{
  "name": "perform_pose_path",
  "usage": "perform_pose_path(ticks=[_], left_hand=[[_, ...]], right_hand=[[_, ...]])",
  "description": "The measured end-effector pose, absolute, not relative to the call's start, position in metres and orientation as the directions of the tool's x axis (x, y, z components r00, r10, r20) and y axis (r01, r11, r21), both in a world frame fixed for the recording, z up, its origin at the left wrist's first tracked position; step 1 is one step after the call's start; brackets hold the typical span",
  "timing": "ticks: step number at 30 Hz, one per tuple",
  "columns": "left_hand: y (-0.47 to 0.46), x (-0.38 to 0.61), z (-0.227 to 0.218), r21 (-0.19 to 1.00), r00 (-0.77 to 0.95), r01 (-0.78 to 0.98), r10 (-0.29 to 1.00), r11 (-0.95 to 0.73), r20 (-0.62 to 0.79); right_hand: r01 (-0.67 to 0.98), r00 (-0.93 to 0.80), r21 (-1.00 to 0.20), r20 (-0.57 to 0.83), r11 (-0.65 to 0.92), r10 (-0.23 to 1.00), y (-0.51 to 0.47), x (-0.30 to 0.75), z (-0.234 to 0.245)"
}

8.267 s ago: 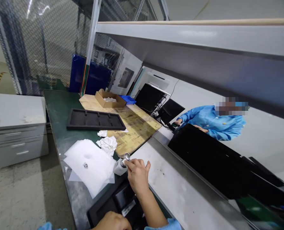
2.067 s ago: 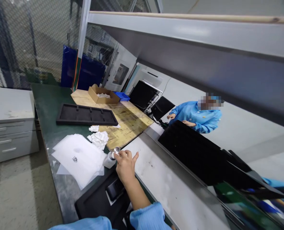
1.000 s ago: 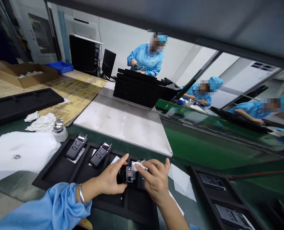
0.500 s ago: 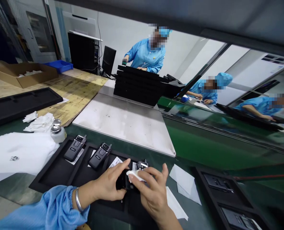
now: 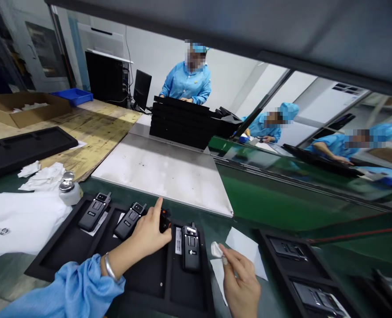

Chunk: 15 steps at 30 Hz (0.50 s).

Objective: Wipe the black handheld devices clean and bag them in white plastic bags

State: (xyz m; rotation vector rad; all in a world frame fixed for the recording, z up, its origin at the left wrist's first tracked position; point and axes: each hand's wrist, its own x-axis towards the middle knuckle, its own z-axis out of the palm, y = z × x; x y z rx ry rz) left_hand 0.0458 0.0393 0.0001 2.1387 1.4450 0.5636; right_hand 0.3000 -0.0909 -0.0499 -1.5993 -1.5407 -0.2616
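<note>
A black foam tray (image 5: 66, 247) lies before me with small black radios in its slots. My left hand (image 5: 148, 232) is closed on one radio (image 5: 164, 219) at the tray's third slot, index finger raised. A further radio (image 5: 191, 242) lies in the slot to its right, and two more (image 5: 94, 210) (image 5: 129, 214) lie to the left. My right hand (image 5: 240, 280) hovers beside the tray's right end, pinching a small white wipe (image 5: 216, 250).
A dispenser bottle with a metal top (image 5: 68, 191), crumpled wipes (image 5: 43, 176) and white sheets (image 5: 17, 218) lie left. Another radio tray (image 5: 302, 269) sits right. Beyond are a steel plate (image 5: 163, 172), stacked black trays (image 5: 182, 121), a conveyor (image 5: 282, 194) and three co-workers in blue.
My hands have parted. The right hand drew back to the right with the wipe, one radio now lies in its slot, and the left hand stays on the neighbouring radio.
</note>
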Motion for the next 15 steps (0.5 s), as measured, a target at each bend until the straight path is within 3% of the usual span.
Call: perform_pose_path(ticks=[2,4,9,12,15], left_hand=[[0.057,0.063,0.011,0.414,0.314,0.873,0.947,-0.26,-0.067],[0.07,0.079,0.017,0.302,0.329,0.911,0.936,-0.28,-0.126],[0.065,0.104,0.024,0.241,0.406,0.891,0.913,-0.384,-0.048],[0.044,0.121,0.022,0.247,0.477,0.853,0.879,-0.46,-0.009],[0.028,0.143,0.01,0.279,0.524,0.827,0.849,-0.488,-0.066]], right_hand=[[0.88,0.227,-0.455,0.654,0.135,0.721,-0.105,0.298,-0.06],[0.878,0.224,-0.46,0.643,0.135,0.733,-0.116,0.296,-0.067],[0.869,0.273,-0.482,0.654,0.111,0.705,-0.138,0.3,-0.066],[0.795,0.417,-0.605,0.606,0.052,0.677,-0.144,0.302,-0.063],[0.705,0.518,-0.709,0.549,0.036,0.656,-0.142,0.297,-0.062]])
